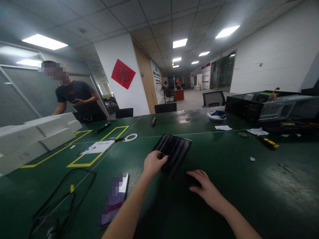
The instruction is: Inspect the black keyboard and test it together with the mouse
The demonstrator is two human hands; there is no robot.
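My left hand (154,164) grips the near left edge of a flat black panel (175,147) with dark stripes across its face. The panel is tilted and somewhat blurred, so its exact kind is unclear. My right hand (203,182) curls around a small dark object (190,180) just above or on the green table; its shape is mostly hidden by the fingers. To the left of my left forearm lies a purple and white flat item (114,200), partly pixelated.
Looped black cable (91,172) lies at front left. White boxes (52,131) are stacked at left, near a standing person (77,96). A white tape ring (131,137) lies mid-table. At right are an open computer case (271,106) and a yellow-black screwdriver (267,141).
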